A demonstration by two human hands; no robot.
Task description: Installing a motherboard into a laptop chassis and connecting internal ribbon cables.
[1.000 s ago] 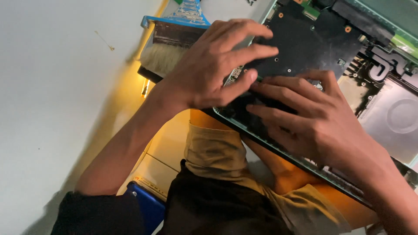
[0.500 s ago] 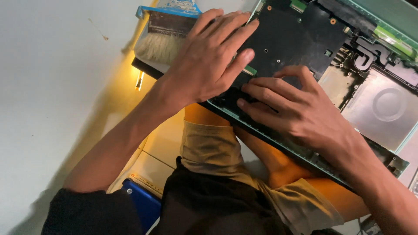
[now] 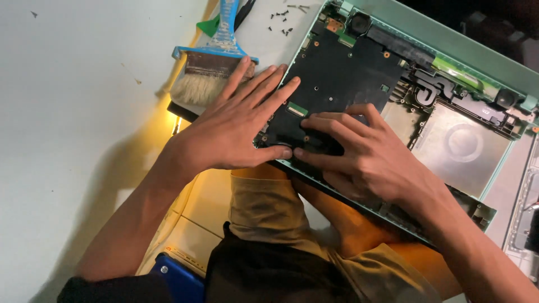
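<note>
Pressing flat, the left hand (image 3: 236, 134) lies spread, fingers fanned toward one o'clock over the black circuit board (image 3: 337, 84) — a bracing posture that pins the board in the pale green laptop shell (image 3: 466, 56). The right hand (image 3: 365, 157), fingers extended and loosely together, works the board's near edge at six o'clock. A brush (image 3: 210, 70) rests on the white surface (image 3: 73, 112) at ten o'clock, with loose screws (image 3: 283, 19) beyond it.

Brush (image 3: 210, 67) and screws (image 3: 283, 19) beside laptop (image 3: 449, 140)
</note>
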